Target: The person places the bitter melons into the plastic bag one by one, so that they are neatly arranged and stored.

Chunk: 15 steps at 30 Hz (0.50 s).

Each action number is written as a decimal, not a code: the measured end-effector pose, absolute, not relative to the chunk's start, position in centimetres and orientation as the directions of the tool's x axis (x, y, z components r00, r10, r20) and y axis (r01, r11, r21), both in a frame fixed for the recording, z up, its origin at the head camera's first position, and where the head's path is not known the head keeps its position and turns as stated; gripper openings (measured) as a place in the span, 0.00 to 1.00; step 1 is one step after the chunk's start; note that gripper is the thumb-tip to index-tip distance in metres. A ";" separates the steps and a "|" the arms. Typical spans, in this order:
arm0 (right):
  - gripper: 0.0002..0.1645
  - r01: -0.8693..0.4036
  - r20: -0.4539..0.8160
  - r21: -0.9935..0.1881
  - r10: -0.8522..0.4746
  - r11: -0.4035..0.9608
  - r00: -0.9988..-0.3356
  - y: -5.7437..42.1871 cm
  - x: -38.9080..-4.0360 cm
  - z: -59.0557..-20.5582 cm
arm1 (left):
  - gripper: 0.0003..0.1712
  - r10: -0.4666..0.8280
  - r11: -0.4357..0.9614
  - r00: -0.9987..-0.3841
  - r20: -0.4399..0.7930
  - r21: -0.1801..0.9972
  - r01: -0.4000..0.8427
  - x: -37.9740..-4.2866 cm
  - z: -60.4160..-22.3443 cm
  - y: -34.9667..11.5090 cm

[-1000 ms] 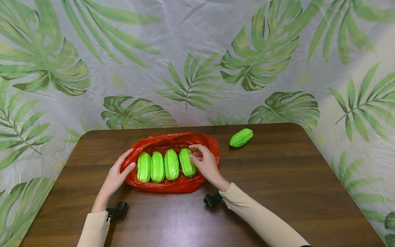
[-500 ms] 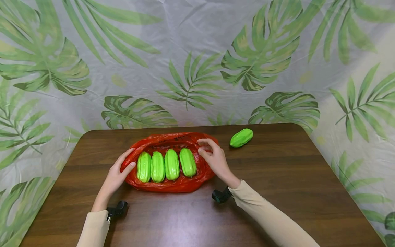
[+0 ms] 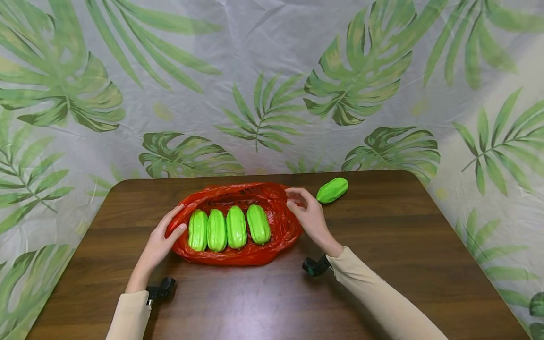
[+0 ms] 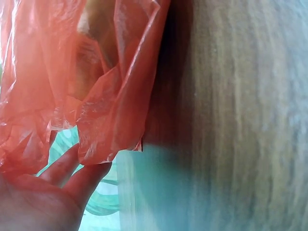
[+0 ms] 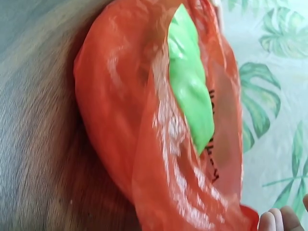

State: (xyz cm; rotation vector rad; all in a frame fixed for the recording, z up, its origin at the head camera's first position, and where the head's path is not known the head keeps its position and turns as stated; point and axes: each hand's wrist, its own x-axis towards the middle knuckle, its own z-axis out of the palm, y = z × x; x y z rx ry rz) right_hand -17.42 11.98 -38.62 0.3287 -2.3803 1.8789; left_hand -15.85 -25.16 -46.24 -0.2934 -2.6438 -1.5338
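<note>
A red plastic bag lies spread on the table with its mouth facing up. Inside, several bright green, oblong, ridged fruit-like pieces stand side by side in a row. My left hand holds the bag's left rim, thumb in front and fingers behind; in the left wrist view, red film hangs over its fingers. At the bag's right rim, my right hand has loosely bent fingers and no green piece in it. The right wrist view shows its fingertips beside the bag's edge. Another green piece lies outside, behind the right hand.
The brown wooden table has its far edge close to a leaf-patterned cloth backdrop. Black wrist-camera mounts stick out from both wrists near the tabletop. Dark lettering marks the bag's inner side.
My right hand has left the rightmost green piece in the bag and moved right, past the bag's inside to its right rim. The left hand and the green pieces have stayed put.
</note>
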 end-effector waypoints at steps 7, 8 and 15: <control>0.19 -0.222 0.207 -0.949 -0.091 0.223 -0.974 13.2 -17.9 -38.9 | 0.32 0.128 0.484 -0.980 0.153 0.853 0.196 -15.8 -46.3 -25.2; 0.19 -0.222 0.207 -0.947 -0.086 0.231 -0.975 13.4 -18.0 -39.0 | 0.32 0.129 0.482 -0.980 0.154 0.853 0.197 -15.9 -46.3 -25.2; 0.18 -0.222 0.218 -0.944 -0.045 0.243 -0.975 14.7 -18.5 -39.3 | 0.32 0.133 0.478 -0.978 0.163 0.854 0.207 -16.0 -46.4 -25.2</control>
